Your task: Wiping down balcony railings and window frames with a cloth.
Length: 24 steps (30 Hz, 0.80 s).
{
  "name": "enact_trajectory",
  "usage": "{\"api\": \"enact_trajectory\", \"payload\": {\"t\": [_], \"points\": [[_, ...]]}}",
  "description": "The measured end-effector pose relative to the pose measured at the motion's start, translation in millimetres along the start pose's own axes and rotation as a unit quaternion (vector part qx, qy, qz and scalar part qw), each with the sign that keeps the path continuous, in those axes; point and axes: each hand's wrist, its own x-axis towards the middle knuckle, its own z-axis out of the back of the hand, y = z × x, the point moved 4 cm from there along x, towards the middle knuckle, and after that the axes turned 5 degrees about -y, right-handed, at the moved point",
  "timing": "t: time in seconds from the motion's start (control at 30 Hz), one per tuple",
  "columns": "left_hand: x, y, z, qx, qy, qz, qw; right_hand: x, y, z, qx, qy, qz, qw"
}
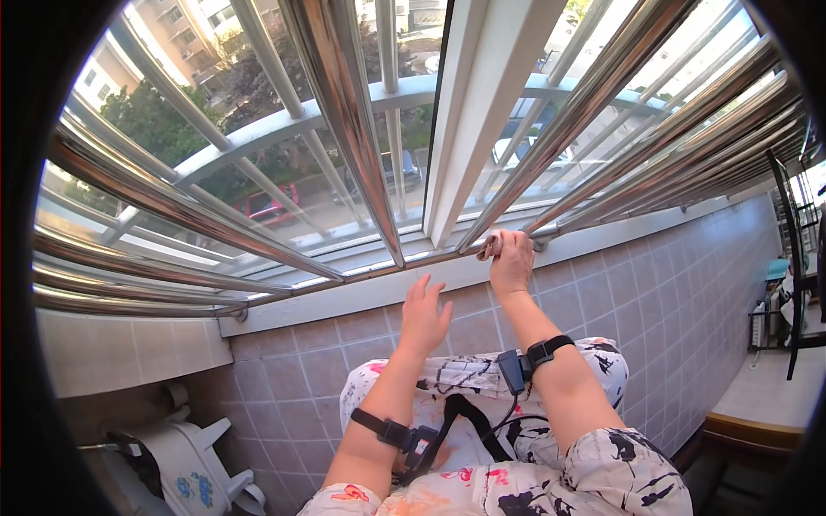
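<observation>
In the head view my right hand grips a small bunched cloth, brownish pink. It presses the cloth against the bottom rail of a metal window guard, beside the foot of a shiny vertical bar. My left hand holds nothing; its fingers are spread in front of the tiled wall, below the white sill. Behind the bars stands a white window frame. Each forearm wears a black strap with a small device, one on the left and one on the right.
Tiled wall runs below the sill. At lower left lies a white plastic item with blue flowers, possibly a stool. A black metal rack stands on a counter at right. Outside the glass are a curved outer grille, trees and parked cars.
</observation>
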Motion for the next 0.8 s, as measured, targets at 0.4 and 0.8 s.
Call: {"api": "enact_trajectory", "payload": {"t": [0.4,0.8], "points": [[5.3,3.7,-22.9,0.022,0.021,-0.002,1.000,-4.6,-22.3,-36.2,-0.137,0.191,0.091,0.968],[17.9,-23.1,0.0,0.017,0.010,-0.056,0.998,27.5,17.1,98.8,0.078,0.246,-0.126,0.958]]}}
